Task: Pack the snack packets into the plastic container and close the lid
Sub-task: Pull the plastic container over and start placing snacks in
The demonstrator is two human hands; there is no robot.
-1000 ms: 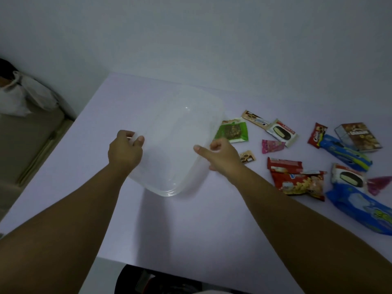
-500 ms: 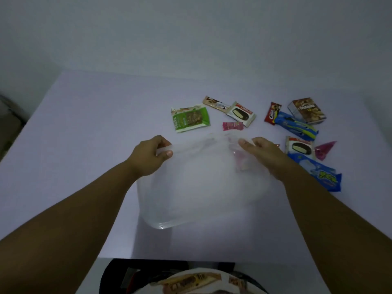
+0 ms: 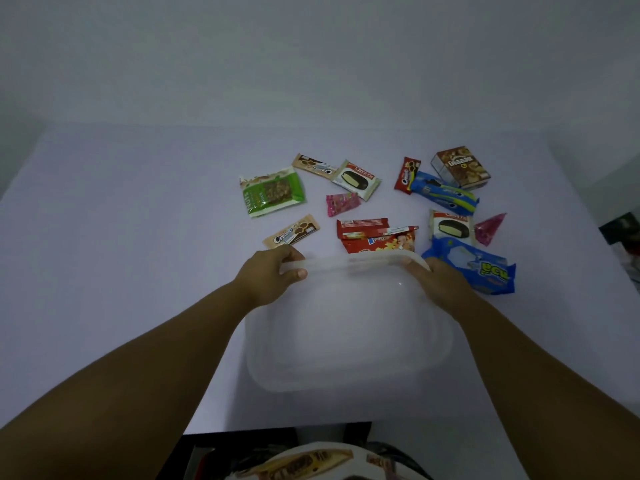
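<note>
A clear plastic container (image 3: 346,344) with its lid on sits on the white table in front of me. My left hand (image 3: 268,277) grips the far left corner of its rim, thumb on top. My right hand (image 3: 441,285) holds the far right corner, fingers curled over the edge. Several snack packets lie beyond it: a green nut bar (image 3: 272,192), two Choco Pie packs (image 3: 356,180) (image 3: 450,228), a red snack bag (image 3: 377,235), a blue biscuit pack (image 3: 474,268) and a brown box (image 3: 460,168).
The table's left half (image 3: 121,220) holds nothing. A grey wall stands behind the table. Dark objects (image 3: 620,230) sit off the table's right edge. The near table edge lies just below the container.
The container came from the table's left side toward me and the middle. Both hands shifted from its near side edges to its far corners.
</note>
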